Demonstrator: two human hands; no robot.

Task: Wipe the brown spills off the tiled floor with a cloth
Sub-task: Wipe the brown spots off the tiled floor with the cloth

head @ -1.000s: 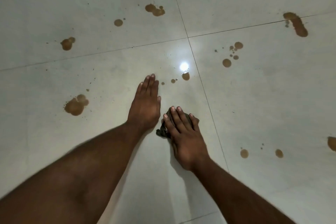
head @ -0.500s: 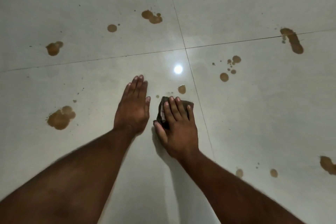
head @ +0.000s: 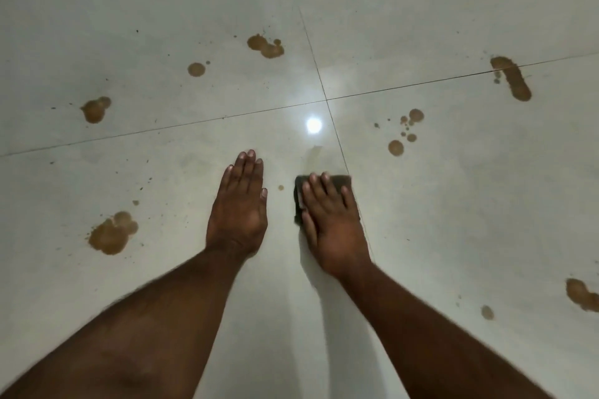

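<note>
The right hand lies flat on a dark cloth, fingers straight and close together, pressing it to the pale tiled floor; only the cloth's far edge and left side show past the fingers, the rest is hidden under the palm. The cloth sits just left of the grout line running toward 12 o'clock. The left hand rests palm down on the tile beside it, fingers extended and together, holding nothing.

A tiny brown drop lies between the hands. At 9 o'clock of the left hand sits a large brown puddle, with bare tile between. At 1 o'clock of the cloth, across the grout line, is a cluster of round drops. Farther out, an elongated smear lies at 2 o'clock and a double blot at 12 o'clock. A puddle at 4 o'clock is cut off by the frame's right edge. A bright light reflection glares on the tile ahead.
</note>
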